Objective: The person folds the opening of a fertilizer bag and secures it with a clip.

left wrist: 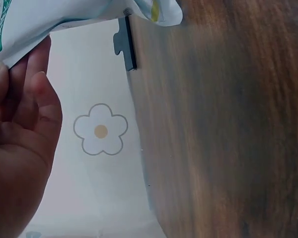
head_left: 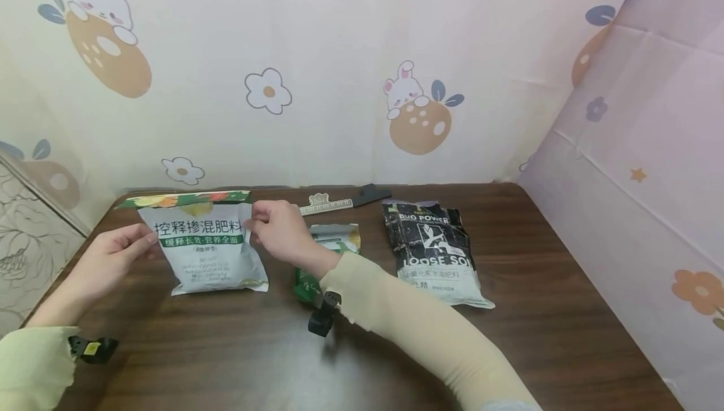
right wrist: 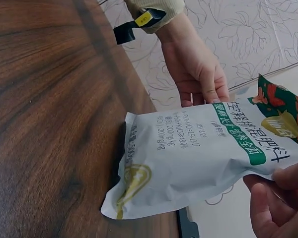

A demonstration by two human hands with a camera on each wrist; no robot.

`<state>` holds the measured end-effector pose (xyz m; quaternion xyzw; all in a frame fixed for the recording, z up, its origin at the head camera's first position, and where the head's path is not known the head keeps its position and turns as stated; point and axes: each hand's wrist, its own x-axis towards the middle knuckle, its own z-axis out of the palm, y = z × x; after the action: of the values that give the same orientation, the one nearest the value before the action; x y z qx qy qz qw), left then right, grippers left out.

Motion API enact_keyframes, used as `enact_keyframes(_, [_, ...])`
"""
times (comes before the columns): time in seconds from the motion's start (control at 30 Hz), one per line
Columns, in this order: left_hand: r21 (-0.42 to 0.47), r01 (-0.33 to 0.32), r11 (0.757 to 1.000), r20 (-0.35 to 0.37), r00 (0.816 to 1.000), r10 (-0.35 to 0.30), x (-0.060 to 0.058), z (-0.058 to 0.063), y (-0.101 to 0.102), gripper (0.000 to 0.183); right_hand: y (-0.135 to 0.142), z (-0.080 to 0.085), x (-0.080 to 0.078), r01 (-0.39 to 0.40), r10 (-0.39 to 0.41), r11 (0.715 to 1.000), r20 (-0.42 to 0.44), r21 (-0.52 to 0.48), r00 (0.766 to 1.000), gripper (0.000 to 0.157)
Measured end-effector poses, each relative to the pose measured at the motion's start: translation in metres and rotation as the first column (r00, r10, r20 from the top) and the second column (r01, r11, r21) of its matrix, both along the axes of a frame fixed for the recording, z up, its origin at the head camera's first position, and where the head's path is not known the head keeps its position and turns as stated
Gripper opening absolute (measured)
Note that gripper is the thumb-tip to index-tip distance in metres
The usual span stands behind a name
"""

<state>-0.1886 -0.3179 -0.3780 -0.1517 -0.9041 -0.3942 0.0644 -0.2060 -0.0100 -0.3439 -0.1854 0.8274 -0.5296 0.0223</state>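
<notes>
A white fertilizer bag [head_left: 215, 263] with a green, flower-printed top stands upright at the back left of the table, held by both hands. My left hand [head_left: 107, 266] pinches its left edge between thumb and fingers, which the left wrist view shows close up. At the opposite edge, just below the green band, my right hand [head_left: 285, 232] grips the bag with thumb and fingers. The right wrist view shows the bag's printed front [right wrist: 188, 144] and creased bottom corner. A green and white packet [head_left: 339, 238] lies partly hidden behind my right wrist.
A black and white soil bag [head_left: 432, 251] lies on the right part of the brown table [head_left: 537, 335]. Near the back edge lie a white strip with scale marks [head_left: 328, 207] and a dark flat piece [head_left: 370, 195]. A printed curtain [head_left: 339, 34] hangs behind.
</notes>
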Motion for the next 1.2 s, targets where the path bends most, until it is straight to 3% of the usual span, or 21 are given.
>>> enact_keyframes(0.23, [-0.039,-0.042,0.998,-0.074,0.997,0.039,-0.002,0.005,0.007,0.019,0.003,0.002,-0.003,0.026,-0.024,0.999,-0.084,0.034,0.996,0.020])
enact_keyframes(0.47, [-0.089,-0.138,0.986,-0.125,0.984,0.127,-0.001,0.004,0.011,0.020,0.005,0.000,-0.005,0.025,-0.018,0.999,-0.151,0.046,0.988,0.024])
enact_keyframes(0.77, [-0.098,-0.108,0.989,-0.101,0.990,0.098,0.001,-0.002,0.006,0.019,0.005,-0.003,-0.004,-0.013,0.022,0.997,-0.122,0.075,0.992,0.020])
enact_keyframes(0.93, [-0.015,-0.066,0.998,-0.055,0.996,0.065,0.002,0.002,0.004,0.017,0.003,0.000,-0.005,-0.032,0.041,0.997,-0.117,0.073,0.992,0.019])
enact_keyframes(1.03, [0.086,-0.023,0.996,-0.026,0.999,0.025,0.001,0.006,0.007,0.031,0.004,0.001,-0.005,-0.025,0.033,0.996,-0.099,0.084,0.995,0.014])
enact_keyframes(1.13, [0.220,0.024,0.975,-0.008,1.000,-0.023,0.002,0.008,0.012,0.052,0.005,0.001,-0.004,-0.013,0.022,0.995,-0.085,0.098,0.996,0.016])
enact_keyframes(1.2, [0.328,0.068,0.942,0.010,0.997,-0.076,0.003,0.011,0.013,0.063,0.004,0.000,-0.003,-0.010,0.019,0.995,-0.080,0.104,0.997,0.017])
